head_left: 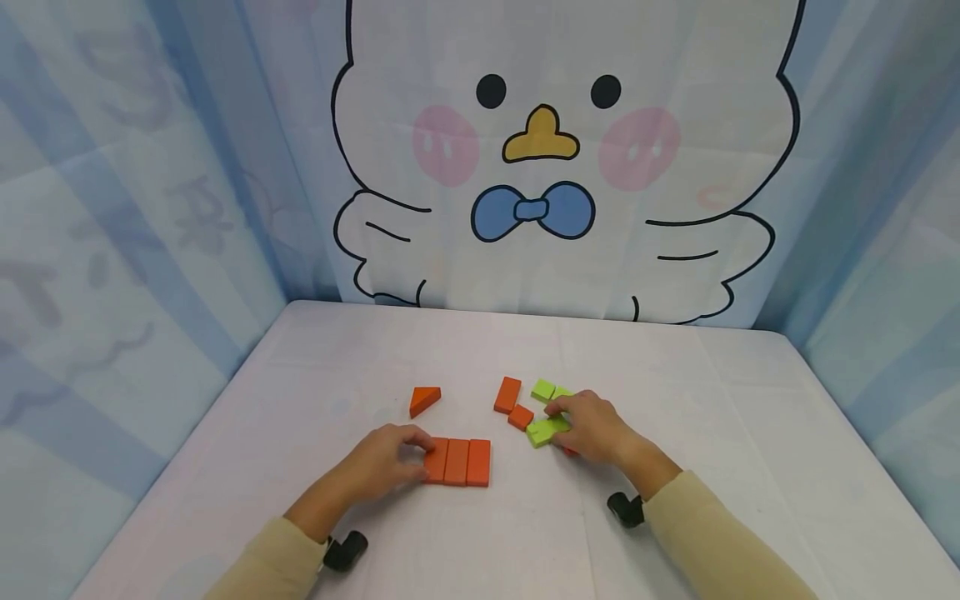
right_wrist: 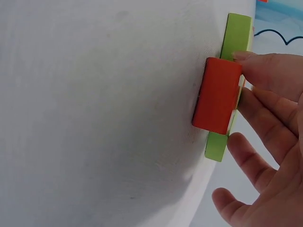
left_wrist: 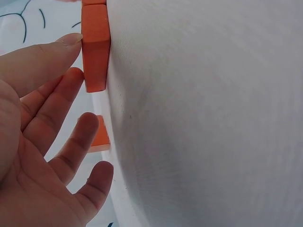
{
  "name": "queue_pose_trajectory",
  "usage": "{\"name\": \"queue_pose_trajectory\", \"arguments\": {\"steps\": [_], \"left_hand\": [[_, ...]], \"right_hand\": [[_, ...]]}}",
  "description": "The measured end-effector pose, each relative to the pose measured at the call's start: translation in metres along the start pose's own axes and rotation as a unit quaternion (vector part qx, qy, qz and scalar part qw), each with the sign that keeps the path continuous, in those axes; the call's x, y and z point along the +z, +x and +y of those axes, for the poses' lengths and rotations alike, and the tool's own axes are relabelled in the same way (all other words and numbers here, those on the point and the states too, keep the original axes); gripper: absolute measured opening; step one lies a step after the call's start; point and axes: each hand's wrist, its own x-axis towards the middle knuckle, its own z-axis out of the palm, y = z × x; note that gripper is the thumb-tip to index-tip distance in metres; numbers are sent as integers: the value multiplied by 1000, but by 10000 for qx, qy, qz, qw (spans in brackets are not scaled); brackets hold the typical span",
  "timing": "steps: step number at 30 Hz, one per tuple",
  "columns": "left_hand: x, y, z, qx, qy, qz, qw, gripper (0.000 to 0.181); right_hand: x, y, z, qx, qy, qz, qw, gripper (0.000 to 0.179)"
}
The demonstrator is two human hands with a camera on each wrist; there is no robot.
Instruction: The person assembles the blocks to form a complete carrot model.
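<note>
While our left hand (head_left: 381, 462) touched the left end of the orange row (head_left: 457, 462), our right hand (head_left: 597, 428) met a green block (head_left: 545, 432).
Left fingers (left_wrist: 87, 126) stood loosely apart; whether the right gripped, we couldn't tell.

The orange blocks (head_left: 457, 462) and green blocks (head_left: 546, 432) look smooth and matt, perhaps wood or plastic. The tabletop (head_left: 675, 400) resembles matt, finely textured cloth. Curtains (head_left: 187, 208) and sleeves (head_left: 720, 533) look like matt cloth; the wrist cameras (head_left: 347, 551), dark plastic.
</note>
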Motion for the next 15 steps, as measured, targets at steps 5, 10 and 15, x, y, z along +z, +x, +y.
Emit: {"name": "queue_pose_trajectory", "arguments": {"steps": [5,10,15], "left_hand": [[0,-1,1,-55,-35,3,10000,32],[0,0,0,-58,-10,3,10000,31],[0,0,-2,53,20,16,10000,30]], "right_hand": [[1,1,3,11,-90,21,10000,30],[1,1,6,-167,-171,62,9997,27],[-2,-3,4,-385,90,158,9991,26]]}}
